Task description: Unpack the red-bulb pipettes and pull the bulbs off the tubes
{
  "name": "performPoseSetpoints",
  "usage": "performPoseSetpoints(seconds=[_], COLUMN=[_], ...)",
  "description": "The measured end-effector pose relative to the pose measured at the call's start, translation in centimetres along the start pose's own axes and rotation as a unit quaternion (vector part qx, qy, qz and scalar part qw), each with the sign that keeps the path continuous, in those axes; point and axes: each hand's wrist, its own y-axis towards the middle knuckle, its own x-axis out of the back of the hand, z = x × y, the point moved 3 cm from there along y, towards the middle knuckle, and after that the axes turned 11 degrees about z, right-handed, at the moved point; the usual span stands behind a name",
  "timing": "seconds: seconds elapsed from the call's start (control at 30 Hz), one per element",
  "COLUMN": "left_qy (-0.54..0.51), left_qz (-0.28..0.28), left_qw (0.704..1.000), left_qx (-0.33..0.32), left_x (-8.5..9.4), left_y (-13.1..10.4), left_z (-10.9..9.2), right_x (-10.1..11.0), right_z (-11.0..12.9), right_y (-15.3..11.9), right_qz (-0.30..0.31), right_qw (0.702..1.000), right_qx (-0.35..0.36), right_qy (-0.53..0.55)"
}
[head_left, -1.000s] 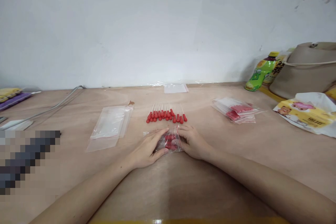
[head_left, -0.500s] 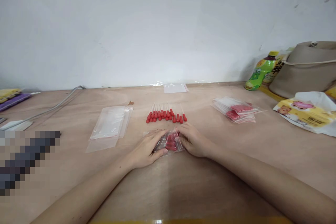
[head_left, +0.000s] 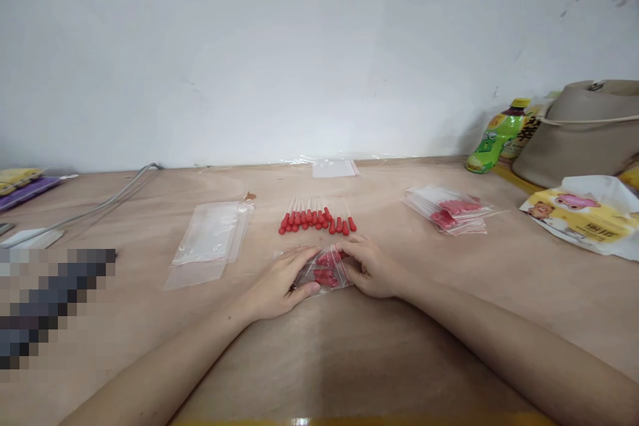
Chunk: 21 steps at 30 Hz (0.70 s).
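A clear zip-lock bag point(head_left: 333, 265) with several red-bulbed droppers point(head_left: 325, 277) inside lies on the table in front of me. My left hand point(head_left: 283, 283) holds its left end, fingers over the far side and thumb at the near edge. At the zip end, my right hand point(head_left: 370, 267) has its bent fingers closed on the bag's edge. Just beyond the bag is a group of loose droppers point(head_left: 304, 218), red bulbs toward me and clear thin tubes pointing to the wall. Flat zip-lock bags point(head_left: 210, 236) lie to the left of my hands.
Filled bags of droppers point(head_left: 449, 208) are piled on the right. Behind them stand a green drink bottle point(head_left: 494, 140) and a beige bucket point(head_left: 574, 136), with a yellow-and-white packet point(head_left: 584, 213) nearer. A grey cable point(head_left: 112, 198) crosses the left side. Another flat bag point(head_left: 333, 168) lies by the wall.
The red bulbs inside the held bag have spread apart, some toward the far edge and some toward the near edge. My right fingers have shifted slightly along the zip end; my left hand is nearly still.
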Motion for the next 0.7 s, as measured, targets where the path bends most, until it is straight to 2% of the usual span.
performPoseSetpoints(seconds=[0.1, 0.2, 0.27, 0.4, 0.5, 0.7], left_qy=[-0.008, -0.012, -0.014, -0.020, -0.019, -0.022], left_qz=[0.005, 0.014, 0.018, 0.024, 0.025, 0.020], left_qw=[1.000, 1.000, 1.000, 0.999, 0.999, 1.000], left_qx=[0.000, 0.004, 0.010, 0.016, 0.016, 0.009], left_x=[0.0, -0.1, -0.1, 0.0, 0.1, 0.2], left_y=[0.0, 0.0, 0.0, 0.0, 0.0, 0.1], left_z=[0.0, 0.0, 0.0, -0.1, -0.2, -0.3], right_x=[0.3, 0.5, 0.4, -0.1, -0.5, 0.1], right_z=[-0.5, -1.3, -1.8, -1.9, -1.6, -2.0], right_y=[-0.4, -0.6, -0.8, -0.9, -0.7, -0.7], right_qz=[0.015, 0.021, 0.027, 0.044, 0.005, -0.076], right_qw=[0.996, 0.972, 0.941, 0.857, 0.816, 0.785], right_qx=[-0.021, -0.065, -0.120, -0.216, -0.241, -0.228], right_qy=[0.085, 0.223, 0.316, 0.466, 0.526, 0.571])
